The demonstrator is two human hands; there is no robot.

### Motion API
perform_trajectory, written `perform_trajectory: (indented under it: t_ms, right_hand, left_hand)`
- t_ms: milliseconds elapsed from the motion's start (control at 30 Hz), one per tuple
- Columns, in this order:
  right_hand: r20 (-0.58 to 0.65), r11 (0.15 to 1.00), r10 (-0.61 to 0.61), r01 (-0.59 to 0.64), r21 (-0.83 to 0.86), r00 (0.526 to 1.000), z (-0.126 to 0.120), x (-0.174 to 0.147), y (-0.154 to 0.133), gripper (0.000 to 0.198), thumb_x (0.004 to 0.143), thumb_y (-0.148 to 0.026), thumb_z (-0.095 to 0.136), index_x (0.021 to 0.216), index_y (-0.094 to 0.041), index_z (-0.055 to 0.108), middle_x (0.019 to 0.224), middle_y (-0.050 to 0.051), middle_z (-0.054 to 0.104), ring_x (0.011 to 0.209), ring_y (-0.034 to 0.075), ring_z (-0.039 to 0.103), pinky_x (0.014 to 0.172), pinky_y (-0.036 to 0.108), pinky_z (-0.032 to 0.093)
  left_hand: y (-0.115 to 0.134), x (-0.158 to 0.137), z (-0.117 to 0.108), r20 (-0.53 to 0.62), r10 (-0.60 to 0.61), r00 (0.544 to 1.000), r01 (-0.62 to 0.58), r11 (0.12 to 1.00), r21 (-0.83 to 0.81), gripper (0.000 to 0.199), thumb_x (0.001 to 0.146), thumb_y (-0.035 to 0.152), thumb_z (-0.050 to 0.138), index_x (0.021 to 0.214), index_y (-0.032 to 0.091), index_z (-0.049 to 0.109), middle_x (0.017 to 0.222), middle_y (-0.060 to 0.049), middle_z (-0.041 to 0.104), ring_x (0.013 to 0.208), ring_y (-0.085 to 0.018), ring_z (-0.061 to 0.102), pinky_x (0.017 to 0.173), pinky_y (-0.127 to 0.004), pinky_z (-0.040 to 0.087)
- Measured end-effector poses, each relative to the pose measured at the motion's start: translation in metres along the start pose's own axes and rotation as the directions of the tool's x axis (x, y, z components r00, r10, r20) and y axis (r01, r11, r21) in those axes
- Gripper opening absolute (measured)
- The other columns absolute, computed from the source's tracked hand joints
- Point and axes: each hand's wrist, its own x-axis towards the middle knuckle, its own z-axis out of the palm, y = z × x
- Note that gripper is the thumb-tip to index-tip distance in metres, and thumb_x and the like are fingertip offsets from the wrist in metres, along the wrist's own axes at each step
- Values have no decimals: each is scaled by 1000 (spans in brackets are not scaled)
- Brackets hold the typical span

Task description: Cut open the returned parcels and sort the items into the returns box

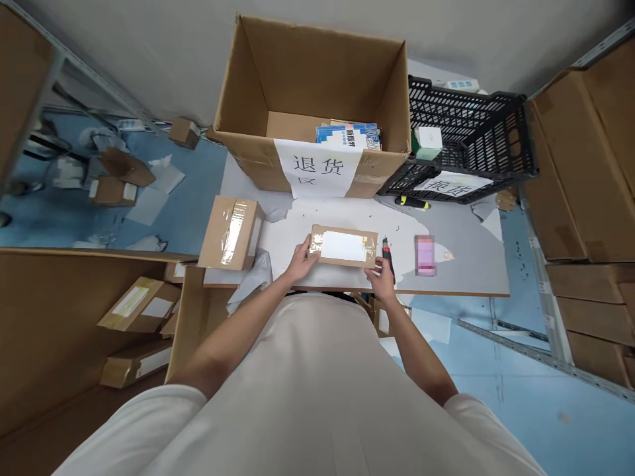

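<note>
A small taped cardboard box (342, 245) with a white label on its top is held level between my hands over the table (461, 281). Its left end is gripped by my left hand (301, 261), fingers closed around the edge. At the box's right front corner, my right hand (381, 279) grips with thumb and fingers. Just beside that hand lies a red and black utility knife (387, 254). Left of my left hand sits a larger taped cardboard box (231, 233).
Behind stand a big open carton (258, 158) holding blue-and-white packages (347, 136) and a black plastic crate (496, 132) with a small white-green box (427, 142). A yellow-black cutter (413, 203) and a pink phone-like object (425, 255) lie on the table. Stacked cartons (580, 158) line the right.
</note>
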Motion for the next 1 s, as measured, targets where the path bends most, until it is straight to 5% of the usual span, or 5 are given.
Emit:
perform_trajectory:
  t_ms: [233,367,500,767,1000]
  right_hand:
    - [149,989,-17,38,-143,989,-10,18,14,56,69,-29,65,120,-23,45,128,13,54,112,26,56,89,45,51]
    - [185,993,30,-8,-120,982,-5,30,19,56,67,-26,65,118,-23,42,126,13,56,118,26,54,93,44,50]
    - [195,989,66,-39,-139,979,-1,40,15,52,67,-23,63,115,-22,42,119,14,61,103,24,62,86,42,53]
    - [210,973,-50,96,-212,976,3,37,-9,49,82,-45,52,124,-20,49,105,10,68,92,22,65,84,39,52]
    - [81,976,-17,34,-216,997,38,38,-7,53,85,-55,43,118,-17,58,113,13,66,95,23,63,90,41,48]
  left_hand:
    - [-16,-17,10,-14,6,1000,-6,999,37,92,69,44,72,146,22,28,139,-13,42,127,-30,41,97,-39,43]
    - [-36,-14,18,-25,-35,999,35,999,-6,73,74,39,67,139,22,40,131,-10,55,120,-27,50,101,-42,41]
    - [-45,-6,21,-76,-32,997,23,994,-107,62,78,36,62,135,21,44,125,-9,59,117,-23,53,102,-41,40]
    - [-26,-9,-15,-132,103,986,-100,994,35,56,81,47,57,130,21,52,106,-9,54,98,-20,56,80,-33,52]
    - [-22,4,-29,-123,57,991,-34,983,181,48,87,44,47,125,18,57,86,-5,54,86,-20,53,89,-37,45]
